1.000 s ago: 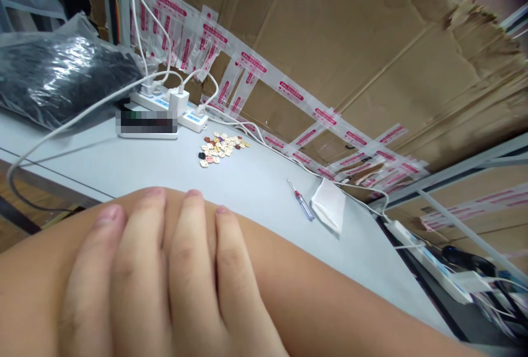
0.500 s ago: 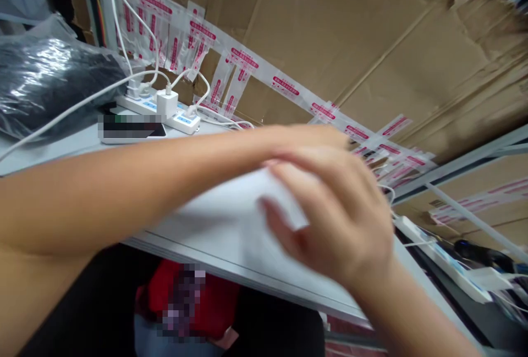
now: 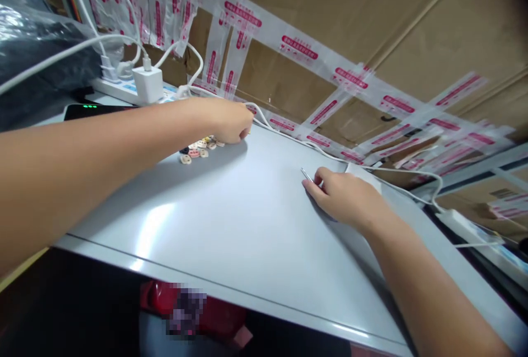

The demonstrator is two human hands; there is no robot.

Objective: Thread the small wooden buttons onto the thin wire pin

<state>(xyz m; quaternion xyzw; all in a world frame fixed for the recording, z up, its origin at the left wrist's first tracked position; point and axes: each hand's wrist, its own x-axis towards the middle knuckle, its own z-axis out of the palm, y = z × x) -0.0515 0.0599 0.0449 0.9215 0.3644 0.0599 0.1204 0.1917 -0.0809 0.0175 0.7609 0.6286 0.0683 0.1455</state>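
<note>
As several buttons (image 3: 203, 153) lie by left hand (image 3: 234, 120), right hand (image 3: 344, 193) touches one screwdriver (image 3: 306, 174).

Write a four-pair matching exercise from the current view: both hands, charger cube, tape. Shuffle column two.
Column 1
1. left hand
2. right hand
3. white charger cube
4. tape

Column 2
A. plugged into the power strip
B. at the thin metal shaft
C. red-labelled, on the cardboard
D. beside the small button-like pieces

Pairs: 1-D, 2-B, 3-A, 4-C
</note>
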